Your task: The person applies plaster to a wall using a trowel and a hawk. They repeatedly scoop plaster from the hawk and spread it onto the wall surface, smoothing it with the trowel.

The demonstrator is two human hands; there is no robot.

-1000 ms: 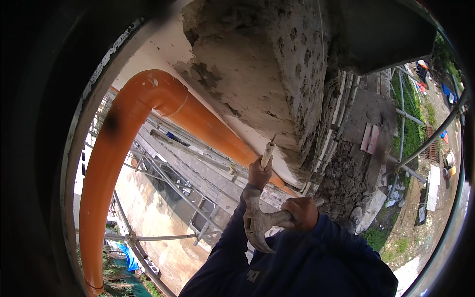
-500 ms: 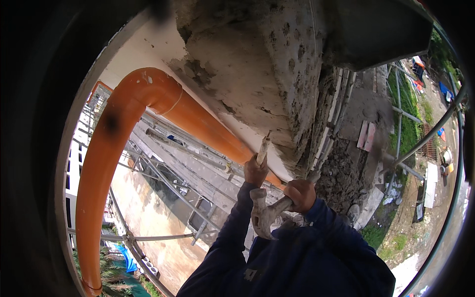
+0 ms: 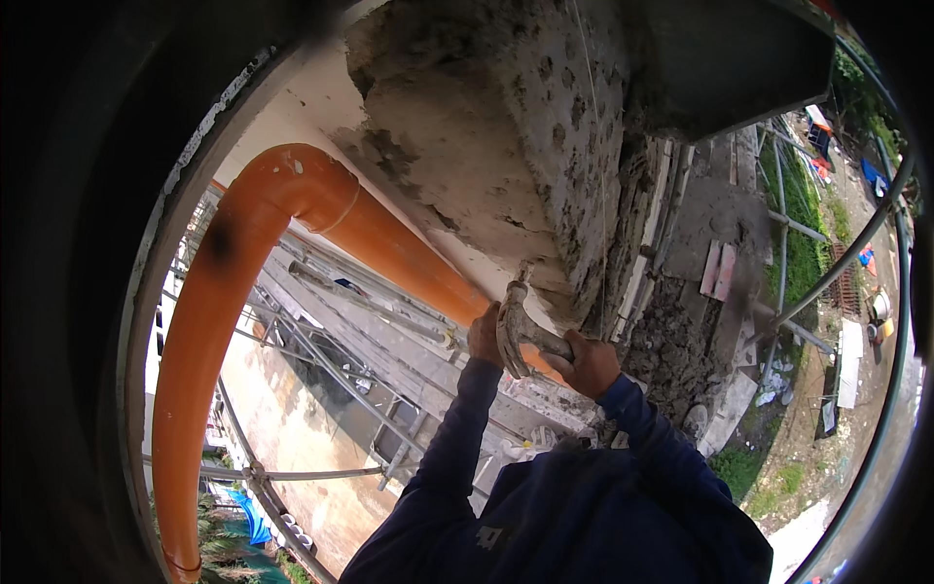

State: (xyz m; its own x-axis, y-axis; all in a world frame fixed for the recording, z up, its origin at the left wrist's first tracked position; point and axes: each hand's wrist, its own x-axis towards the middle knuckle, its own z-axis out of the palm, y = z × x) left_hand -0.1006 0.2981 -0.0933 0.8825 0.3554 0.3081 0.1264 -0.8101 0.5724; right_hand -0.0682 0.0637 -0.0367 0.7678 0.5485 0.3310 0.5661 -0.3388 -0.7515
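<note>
A claw hammer (image 3: 512, 333) is in my right hand (image 3: 592, 364), whose fingers are wrapped round its handle. Its head is raised in front of my left hand (image 3: 483, 337) and hides part of it. Closed round a chisel (image 3: 524, 274), my left hand holds the tool up against the lower end of a rough, partly chipped concrete surface (image 3: 452, 185). Most of the chisel is behind the hammer head; only its far end shows. I cannot tell whether the hammer touches the chisel.
A thick orange pipe (image 3: 185, 389) bends on the left and runs behind my left hand. Scaffold poles (image 3: 316, 476) cross at both sides. Grey rubble (image 3: 666, 346) and a reddish board (image 3: 718, 271) lie on the right, below a dark overhanging slab (image 3: 739, 68).
The hammer has swung up from beneath my hands to the chisel, and its head now covers much of it. My left hand has moved slightly left; my right wrist has turned.
</note>
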